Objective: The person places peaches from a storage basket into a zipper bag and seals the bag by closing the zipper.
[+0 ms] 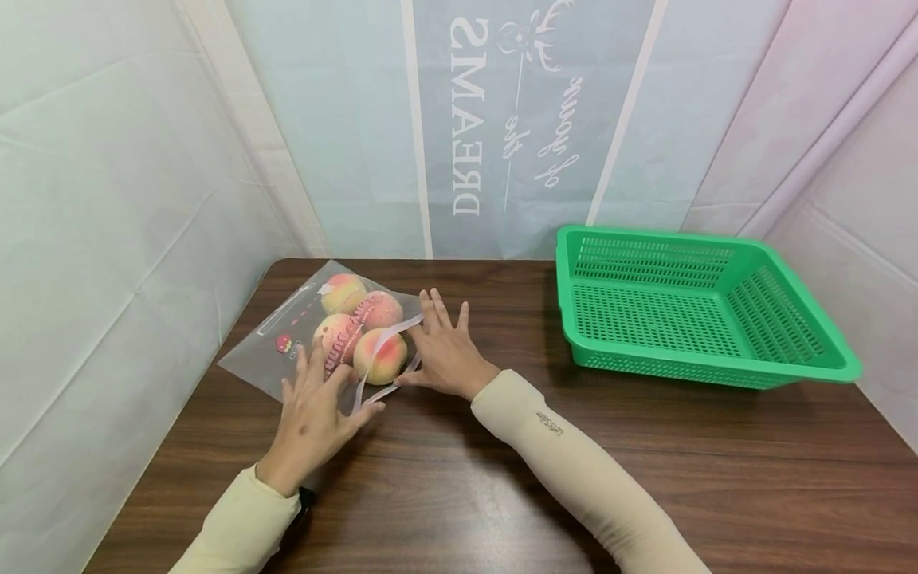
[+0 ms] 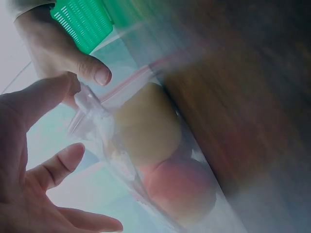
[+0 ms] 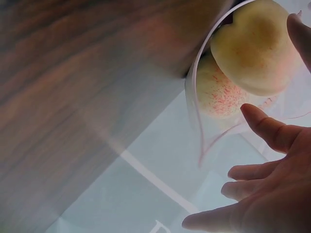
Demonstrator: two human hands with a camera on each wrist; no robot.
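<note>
A clear plastic zip bag (image 1: 261, 359) with pink print lies on the table, holding several red-and-yellow peaches (image 1: 382, 359). Its mouth gapes towards the right and the near side, beside the nearest peach. My left hand (image 1: 311, 418) is at the near left of the bag, fingers spread over its side and thumb by the lip. Across the mouth, my right hand (image 1: 448, 351) has its fingers stretched out along the bag's right edge, the thumb low by the rim. In the right wrist view, peaches (image 3: 252, 48) show through the round opening.
A green plastic basket (image 1: 667, 367) with slotted walls stands at the right of the dark wooden table (image 1: 459, 494). Pale cloth walls (image 1: 143, 199) rise at the left and right, and a printed curtain (image 1: 358, 159) hangs behind the table's far edge.
</note>
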